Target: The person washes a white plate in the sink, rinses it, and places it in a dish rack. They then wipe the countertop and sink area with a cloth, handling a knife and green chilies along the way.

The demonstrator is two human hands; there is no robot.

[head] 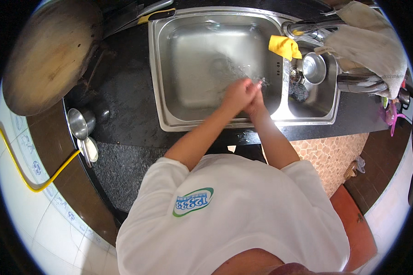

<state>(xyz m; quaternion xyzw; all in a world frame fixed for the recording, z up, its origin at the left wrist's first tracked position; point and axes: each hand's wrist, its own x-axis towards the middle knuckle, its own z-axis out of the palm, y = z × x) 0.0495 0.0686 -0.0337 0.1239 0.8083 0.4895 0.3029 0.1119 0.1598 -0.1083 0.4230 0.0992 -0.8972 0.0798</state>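
Observation:
My left hand (239,93) and my right hand (256,101) are pressed together over the front right part of a large stainless steel sink basin (192,82). The left fingers lie across the right hand, so the finger positions are partly hidden. I see no object between them. Water (239,70) splashes around the fingertips and runs into the basin. A yellow cloth (285,47) hangs over the divider to the right of my hands. In the small side basin (320,108) sit a metal bowl (314,68) and a dark scouring pad (298,92).
A chrome faucet (313,27) stands behind the divider. Grey cloths (364,48) drape at the right, partly over a shiny metal cylinder (359,83). A round wooden cutting board (51,58), a black-handled knife (161,14) and a metal pot (78,123) lie left of the sink on the black counter (124,86).

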